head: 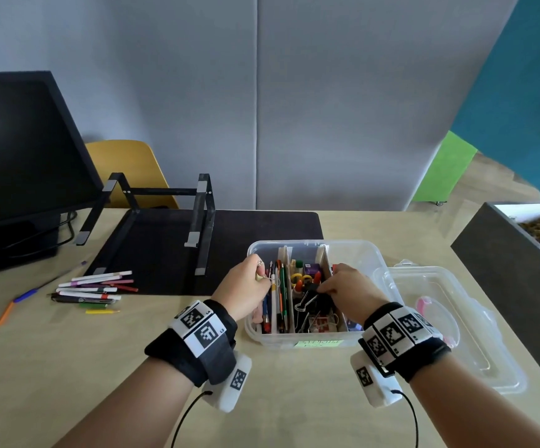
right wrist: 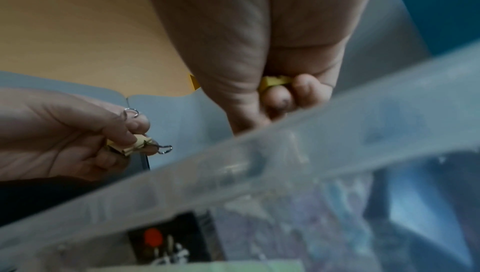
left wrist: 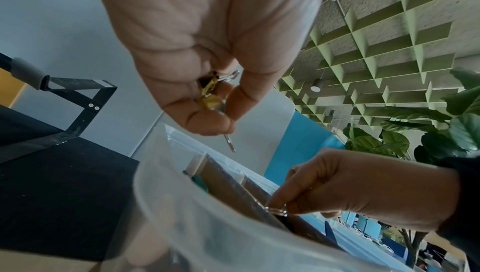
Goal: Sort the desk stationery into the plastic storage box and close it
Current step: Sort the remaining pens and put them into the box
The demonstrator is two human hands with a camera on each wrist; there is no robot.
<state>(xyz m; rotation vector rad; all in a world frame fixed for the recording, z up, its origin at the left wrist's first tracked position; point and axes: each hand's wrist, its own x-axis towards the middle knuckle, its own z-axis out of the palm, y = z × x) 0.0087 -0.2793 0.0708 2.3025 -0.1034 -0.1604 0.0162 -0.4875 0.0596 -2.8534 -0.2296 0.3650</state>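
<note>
The clear plastic storage box stands open on the desk, with dividers, pens in its left compartment and binder clips in the middle one. Above the pen compartment my left hand pinches a small yellow binder clip with silver wire handles, also visible in the left wrist view. My right hand reaches down into the middle compartment. Its fingertips pinch a small yellow piece that looks like another clip. The box's clear lid lies to the right of it.
Several loose pens and markers lie on the desk to the left, with an orange pen further out. A black laptop stand sits on a dark mat, a monitor stands at the left, and a grey planter at the right.
</note>
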